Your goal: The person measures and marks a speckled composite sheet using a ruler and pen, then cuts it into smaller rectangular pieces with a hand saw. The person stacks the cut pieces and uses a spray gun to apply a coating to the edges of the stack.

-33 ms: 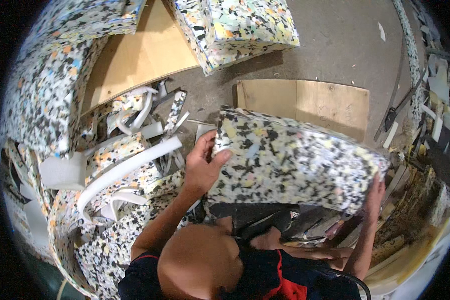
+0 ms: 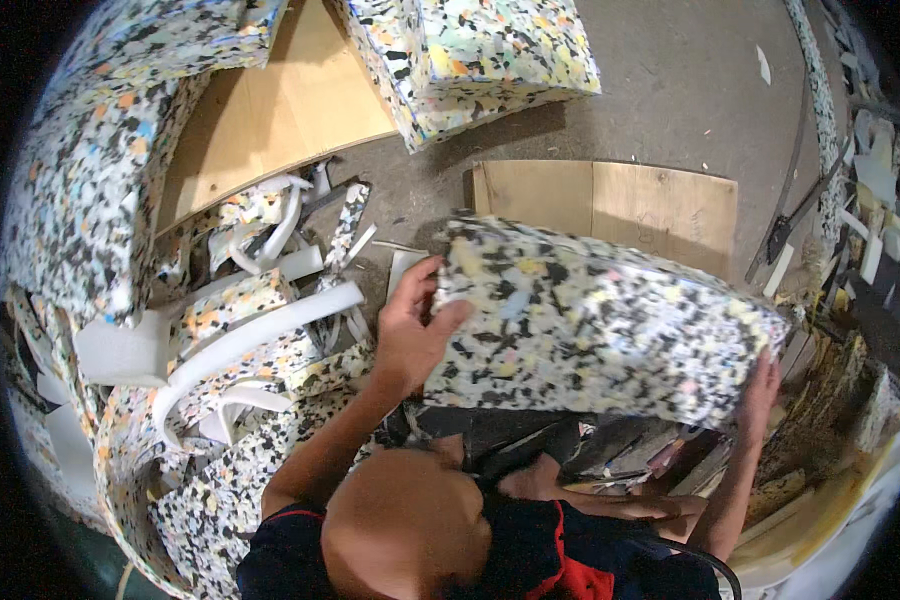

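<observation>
I hold a large block of speckled foam (image 2: 590,325), white with black, yellow and pale blue flecks, by its two ends. My left hand (image 2: 417,325) grips the left end, thumb on the upper face and fingers at the edge. My right hand (image 2: 759,395) clasps the right end, its fingers along the side and its palm hidden. The block is tilted, its far long edge sloping down to the right. Just beyond it lies a curved plywood panel (image 2: 540,185), partly covered by the block.
Big speckled foam blocks (image 2: 510,45) stand at the far side and left, around a plywood sheet (image 2: 290,110). White foam strips (image 2: 260,330) and offcuts are heaped at left. Scraps and a dark cable (image 2: 785,235) lie along the right, near a yellowish curved rim (image 2: 850,530).
The block and both my hands have shifted slightly to the right. My grip on both ends is unchanged.
</observation>
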`<action>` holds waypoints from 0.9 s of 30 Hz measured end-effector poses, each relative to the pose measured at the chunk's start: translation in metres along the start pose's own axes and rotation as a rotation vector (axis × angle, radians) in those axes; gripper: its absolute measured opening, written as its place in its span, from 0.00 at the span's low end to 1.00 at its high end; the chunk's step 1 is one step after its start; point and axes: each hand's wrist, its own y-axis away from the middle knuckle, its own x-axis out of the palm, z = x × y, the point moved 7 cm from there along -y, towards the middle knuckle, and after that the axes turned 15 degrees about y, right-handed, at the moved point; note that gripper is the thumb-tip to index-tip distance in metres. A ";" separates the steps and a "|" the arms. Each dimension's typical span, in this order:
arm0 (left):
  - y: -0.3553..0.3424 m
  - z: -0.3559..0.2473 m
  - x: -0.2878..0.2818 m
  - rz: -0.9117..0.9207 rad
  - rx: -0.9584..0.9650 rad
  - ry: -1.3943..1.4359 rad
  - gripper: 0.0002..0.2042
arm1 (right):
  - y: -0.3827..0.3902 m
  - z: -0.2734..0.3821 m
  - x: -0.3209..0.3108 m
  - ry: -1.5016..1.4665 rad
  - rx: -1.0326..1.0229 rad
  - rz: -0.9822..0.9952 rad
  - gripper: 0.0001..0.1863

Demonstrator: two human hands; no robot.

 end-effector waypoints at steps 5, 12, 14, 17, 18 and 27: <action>-0.019 0.015 0.048 0.045 0.035 -0.203 0.20 | -0.062 0.048 -0.078 0.070 -0.289 -0.234 0.21; -0.056 0.042 0.050 -0.096 0.016 -0.259 0.29 | -0.148 0.121 -0.021 0.110 -0.486 0.056 0.19; -0.061 0.039 0.050 -0.091 0.051 -0.267 0.30 | -0.163 0.121 -0.022 0.162 -0.381 0.021 0.19; -0.054 0.030 0.053 -0.107 0.113 -0.331 0.31 | -0.167 0.114 -0.032 0.144 -0.390 0.016 0.21; -0.050 0.027 0.054 -0.115 0.121 -0.340 0.31 | -0.167 0.107 -0.036 0.126 -0.344 0.026 0.21; -0.048 0.026 0.055 -0.101 0.161 -0.411 0.32 | -0.154 0.112 -0.030 0.157 -0.363 -0.014 0.19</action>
